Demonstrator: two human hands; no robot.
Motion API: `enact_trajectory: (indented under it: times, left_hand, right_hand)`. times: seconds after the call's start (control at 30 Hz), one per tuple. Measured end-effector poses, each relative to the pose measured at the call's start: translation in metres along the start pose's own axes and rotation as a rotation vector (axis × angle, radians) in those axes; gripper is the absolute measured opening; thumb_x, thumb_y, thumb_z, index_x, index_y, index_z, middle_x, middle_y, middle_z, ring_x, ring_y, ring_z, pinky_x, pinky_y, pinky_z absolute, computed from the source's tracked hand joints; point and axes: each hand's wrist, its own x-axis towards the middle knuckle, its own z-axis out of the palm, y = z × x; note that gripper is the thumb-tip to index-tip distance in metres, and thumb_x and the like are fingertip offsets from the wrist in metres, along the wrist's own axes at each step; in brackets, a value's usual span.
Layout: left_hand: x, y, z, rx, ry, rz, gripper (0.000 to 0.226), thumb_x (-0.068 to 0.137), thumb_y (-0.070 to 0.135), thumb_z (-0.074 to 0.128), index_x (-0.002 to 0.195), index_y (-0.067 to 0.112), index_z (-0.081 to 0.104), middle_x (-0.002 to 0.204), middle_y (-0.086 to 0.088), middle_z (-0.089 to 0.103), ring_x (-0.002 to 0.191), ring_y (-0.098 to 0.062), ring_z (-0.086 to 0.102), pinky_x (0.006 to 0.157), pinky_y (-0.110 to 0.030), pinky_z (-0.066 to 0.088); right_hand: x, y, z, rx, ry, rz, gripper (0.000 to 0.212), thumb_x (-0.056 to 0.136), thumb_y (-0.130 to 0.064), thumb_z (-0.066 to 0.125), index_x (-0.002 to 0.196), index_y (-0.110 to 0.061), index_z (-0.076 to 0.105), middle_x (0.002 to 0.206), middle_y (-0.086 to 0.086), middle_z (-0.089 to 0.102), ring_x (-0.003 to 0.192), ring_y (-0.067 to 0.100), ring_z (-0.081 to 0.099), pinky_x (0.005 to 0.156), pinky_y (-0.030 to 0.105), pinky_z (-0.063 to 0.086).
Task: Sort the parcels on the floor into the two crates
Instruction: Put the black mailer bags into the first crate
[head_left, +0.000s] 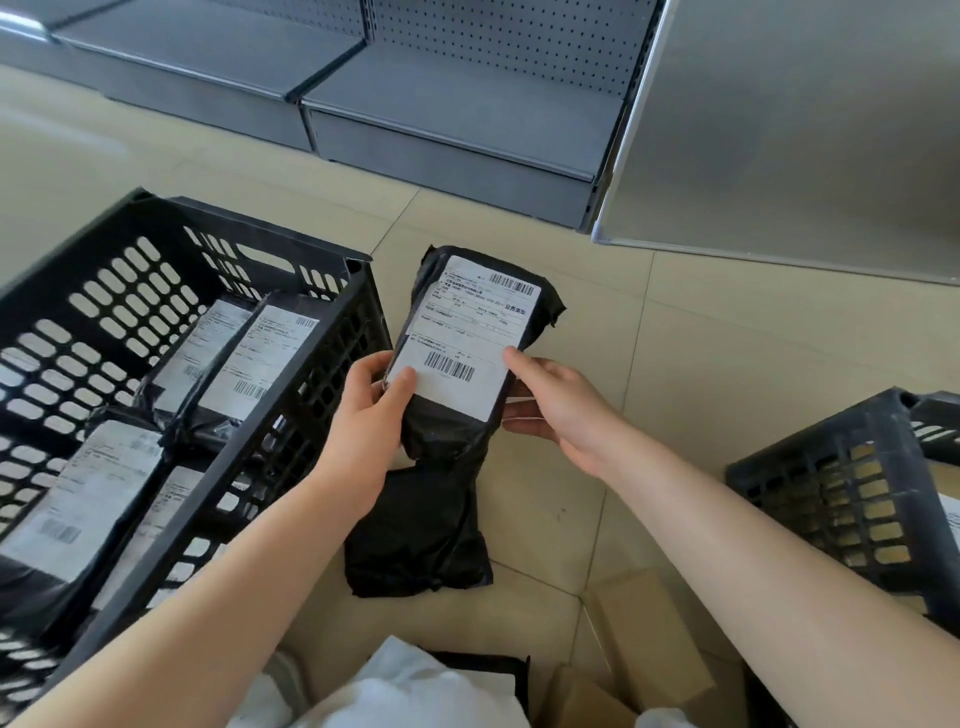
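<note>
I hold a black plastic parcel (467, 332) with a white shipping label facing up, above the floor between the two crates. My left hand (363, 410) grips its lower left edge, thumb on the label. My right hand (550, 405) grips its right edge, thumb on the label's corner. The black crate on the left (291, 415) holds several black labelled parcels (228, 364). A second black crate (841, 483) stands at the right edge. Another black parcel (421, 535) lies on the floor under the held one.
Brown cardboard boxes (654, 639) lie on the floor at bottom right, and a white bag (405, 691) lies at bottom centre. Grey metal shelving (457, 130) runs along the back, with a metal panel (810, 130) at the right. The floor is beige tile.
</note>
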Motion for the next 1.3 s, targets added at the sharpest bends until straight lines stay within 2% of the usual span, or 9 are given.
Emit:
enact_trajectory:
  times: [0.13, 0.27, 0.4, 0.6, 0.77, 0.87, 1.03, 1.13, 1.3]
  left_hand:
    - [0.002, 0.027, -0.034, -0.137, 0.109, 0.034, 0.027, 0.099, 0.031, 0.057, 0.126, 0.029, 0.054, 0.119, 0.0, 0.068, 0.101, -0.015, 0.07, 0.083, -0.035, 0.058]
    - [0.006, 0.053, -0.071, -0.198, 0.199, 0.044, 0.012, 0.101, 0.027, 0.053, 0.112, 0.027, 0.058, 0.111, -0.002, 0.067, 0.081, -0.011, 0.074, 0.067, -0.026, 0.058]
    - [0.019, 0.073, -0.117, -0.213, 0.244, 0.017, 0.009, 0.101, 0.025, 0.052, 0.106, 0.028, 0.058, 0.112, -0.002, 0.068, 0.086, -0.012, 0.074, 0.074, -0.03, 0.06]
    - [0.042, 0.071, -0.173, -0.226, 0.257, 0.003, 0.009, 0.101, 0.023, 0.052, 0.104, 0.027, 0.06, 0.091, 0.008, 0.077, 0.08, -0.008, 0.074, 0.062, -0.026, 0.06]
    - [0.073, 0.059, -0.218, -0.208, 0.307, 0.033, 0.01, 0.101, 0.027, 0.053, 0.108, 0.024, 0.06, 0.107, 0.002, 0.072, 0.087, -0.01, 0.073, 0.067, -0.03, 0.062]
    - [0.092, 0.05, -0.248, -0.18, 0.36, 0.031, 0.028, 0.099, 0.029, 0.055, 0.125, 0.02, 0.06, 0.12, -0.002, 0.07, 0.103, -0.017, 0.07, 0.075, -0.036, 0.062]
    - [0.115, 0.035, -0.275, -0.101, 0.465, 0.008, 0.011, 0.096, 0.027, 0.057, 0.103, 0.029, 0.066, 0.117, -0.002, 0.069, 0.101, -0.017, 0.069, 0.069, -0.037, 0.062]
    - [0.126, 0.029, -0.284, -0.048, 0.517, -0.022, 0.025, 0.096, 0.028, 0.055, 0.12, 0.027, 0.062, 0.118, 0.0, 0.067, 0.098, -0.015, 0.069, 0.065, -0.034, 0.062]
    - [0.145, 0.017, -0.286, 0.011, 0.596, -0.049, 0.042, 0.096, 0.025, 0.055, 0.138, 0.027, 0.053, 0.128, -0.002, 0.062, 0.107, -0.02, 0.065, 0.086, -0.04, 0.055]
  right_hand:
    - [0.0, -0.021, 0.027, -0.087, -0.026, -0.003, 0.046, 0.098, -0.057, 0.049, 0.119, -0.018, 0.06, 0.104, 0.005, 0.073, 0.096, 0.023, 0.069, 0.089, 0.037, 0.059]
    - [-0.004, -0.035, 0.065, -0.357, -0.104, -0.177, 0.031, 0.103, -0.043, 0.045, 0.125, -0.028, 0.06, 0.121, -0.004, 0.066, 0.111, 0.021, 0.061, 0.102, 0.04, 0.05]
    - [-0.005, -0.038, 0.105, -0.694, -0.205, -0.437, 0.049, 0.102, -0.039, 0.05, 0.148, -0.023, 0.046, 0.159, -0.001, 0.035, 0.144, 0.018, 0.035, 0.116, 0.029, 0.029]
    - [0.01, -0.044, 0.135, -0.922, -0.272, -0.52, 0.061, 0.101, -0.041, 0.051, 0.157, -0.027, 0.029, 0.168, -0.004, 0.009, 0.152, 0.021, 0.009, 0.121, 0.039, 0.015]
    - [0.029, -0.026, 0.16, -0.677, -0.199, -0.356, 0.058, 0.098, -0.052, 0.051, 0.152, -0.038, 0.035, 0.167, 0.0, 0.015, 0.153, 0.022, 0.012, 0.123, 0.046, 0.02]
    - [0.036, -0.017, 0.165, -0.754, -0.151, -0.4, 0.059, 0.097, -0.057, 0.049, 0.152, -0.038, 0.035, 0.167, -0.001, 0.014, 0.152, 0.023, 0.012, 0.121, 0.048, 0.023]
    - [0.039, -0.022, 0.167, -0.976, -0.091, -0.67, 0.051, 0.096, -0.053, 0.054, 0.137, -0.021, 0.056, 0.167, 0.003, 0.019, 0.151, 0.027, 0.015, 0.12, 0.045, 0.023]
    - [0.042, -0.022, 0.16, -1.03, -0.174, -0.633, 0.054, 0.098, -0.049, 0.052, 0.146, -0.024, 0.046, 0.167, -0.002, 0.018, 0.152, 0.026, 0.017, 0.12, 0.048, 0.024]
    - [0.045, -0.021, 0.16, -1.06, -0.189, -0.63, 0.055, 0.099, -0.044, 0.054, 0.148, -0.024, 0.04, 0.168, -0.004, 0.014, 0.147, 0.026, 0.028, 0.116, 0.045, 0.031]
